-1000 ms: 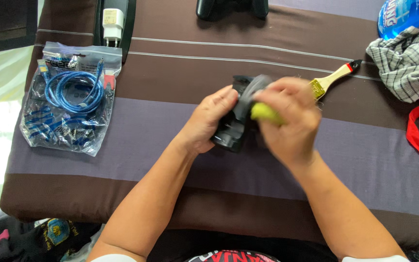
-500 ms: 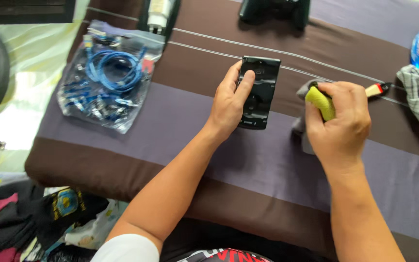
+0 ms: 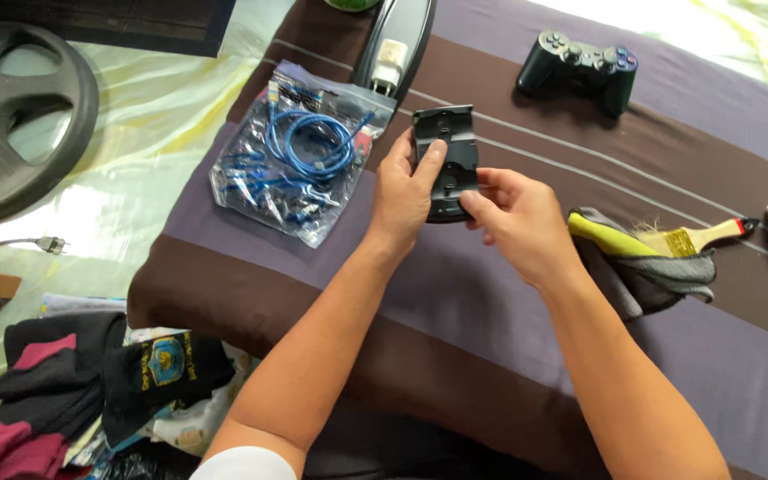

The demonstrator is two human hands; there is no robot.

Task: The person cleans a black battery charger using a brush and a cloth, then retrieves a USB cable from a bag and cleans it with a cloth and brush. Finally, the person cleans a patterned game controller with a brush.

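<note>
My right hand [image 3: 513, 222] has let go of the grey and yellow cloth [image 3: 637, 262], which now lies beside me on the striped cover [image 3: 491, 293], half over the paintbrush [image 3: 700, 238]. That hand now pinches the lower right corner of the black device [image 3: 447, 160], fingers narrow. My left hand [image 3: 404, 191] still grips the device's left side, thumb across its face, and holds it just above the cover, nearer the far edge than before. I count one black device, one cloth, one brush, one black game controller [image 3: 580, 69] by the far edge, one bag of blue cables [image 3: 300, 160] near the left edge, and one white charger plug [image 3: 390, 64]. Nothing blocks the device except my own fingers.
</note>
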